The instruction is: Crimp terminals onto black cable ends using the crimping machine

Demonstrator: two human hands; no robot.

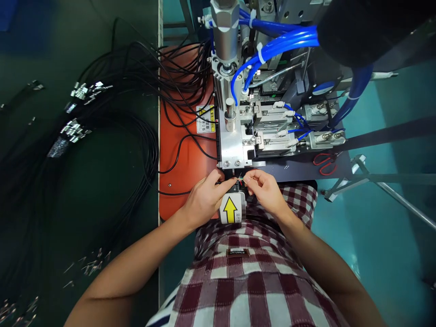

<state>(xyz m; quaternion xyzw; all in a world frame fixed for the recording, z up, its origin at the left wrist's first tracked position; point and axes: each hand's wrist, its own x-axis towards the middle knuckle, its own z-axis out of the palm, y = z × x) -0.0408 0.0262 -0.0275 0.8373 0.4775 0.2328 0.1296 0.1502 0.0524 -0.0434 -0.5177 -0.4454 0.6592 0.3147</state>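
At the near end of a metal pneumatic machine (235, 145), my two hands meet over a small slot. My left hand (207, 195) is closed, its thumb and forefinger at the end of a black cable (175, 194) that comes in from the left. Thin coloured wire ends (240, 180) show between the hands, one of them red. My right hand (264, 188) pinches at these wires with thumb and forefinger. Just below lies a white label with a yellow arrow (231, 209). The exact tip of the cable is partly hidden by my fingers.
Black cables (184, 77) run over the orange-red plate (187, 159) to the machine. Bundled cables with metal connectors (76, 129) lie on the dark surface at left. Red-handled scissors (325, 164) rest at right. Blue air hoses (286, 43) arch above.
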